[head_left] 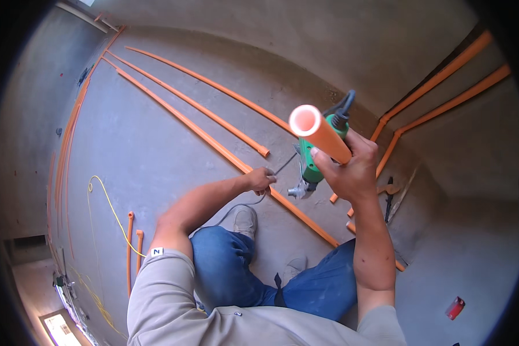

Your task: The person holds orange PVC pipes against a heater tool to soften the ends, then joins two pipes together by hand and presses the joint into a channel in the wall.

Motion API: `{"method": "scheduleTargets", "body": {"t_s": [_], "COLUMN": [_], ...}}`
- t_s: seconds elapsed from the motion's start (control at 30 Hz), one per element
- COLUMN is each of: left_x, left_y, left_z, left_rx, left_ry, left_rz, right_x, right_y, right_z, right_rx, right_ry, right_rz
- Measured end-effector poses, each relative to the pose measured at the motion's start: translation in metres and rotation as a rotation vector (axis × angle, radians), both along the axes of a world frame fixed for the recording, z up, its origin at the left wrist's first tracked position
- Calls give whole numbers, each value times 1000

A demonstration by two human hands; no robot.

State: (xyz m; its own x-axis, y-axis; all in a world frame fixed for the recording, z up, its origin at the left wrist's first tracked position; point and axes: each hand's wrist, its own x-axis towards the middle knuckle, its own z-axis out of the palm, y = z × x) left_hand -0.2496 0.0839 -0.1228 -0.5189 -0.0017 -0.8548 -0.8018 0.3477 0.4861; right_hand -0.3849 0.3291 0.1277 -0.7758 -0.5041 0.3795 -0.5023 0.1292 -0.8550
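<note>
Grey floor (144, 155), orange pipes (303, 216), yellow cord (112, 205)

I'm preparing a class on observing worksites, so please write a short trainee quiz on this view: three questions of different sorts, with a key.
1. Which hand holds the raised orange pipe whose open end faces the camera?
2. True or false: the looping yellow cord lies to the left of the person's blue jeans.
3. What colour is the body of the corded power tool? A) red B) green C) yellow

Key: 1. The right hand. 2. True. 3. B.
</note>
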Motion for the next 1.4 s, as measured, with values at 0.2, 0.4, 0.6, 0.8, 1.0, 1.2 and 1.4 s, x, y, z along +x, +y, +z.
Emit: {"method": "scheduleTargets", "body": {"t_s": [0.2, 0.4, 0.6, 0.8, 1.0, 1.2, 1.4], "left_x": [6, -38, -54, -91, -140, -98, -90], "left_y": [-145, -240, -244, -280, -275, -165, -132], "left_z": [44, 234, 203, 97, -14, -105, -127], "left_rx": [-770, -1434, -1452, -1344, -1196, -341, -357], "left_ry": [453, 994, 829, 918, 1189, 929, 917], "left_rz": [468, 46, -264, -467, -173, -735, -988], "right_x": [-10, -33, -58, -87, -103, -115, -108], "right_y": [6, -16, -56, -81, -92, -106, -100], "right_z": [-20, -47, -87, -168, -226, -227, -240], "right_rx": [14, 72, -4, 226, 336, 437, 458], "right_ry": [-46, 55, -11, -429, -527, -561, -636], "right_rz": [31, 24, -38, -120, -209, -272, -344]}}
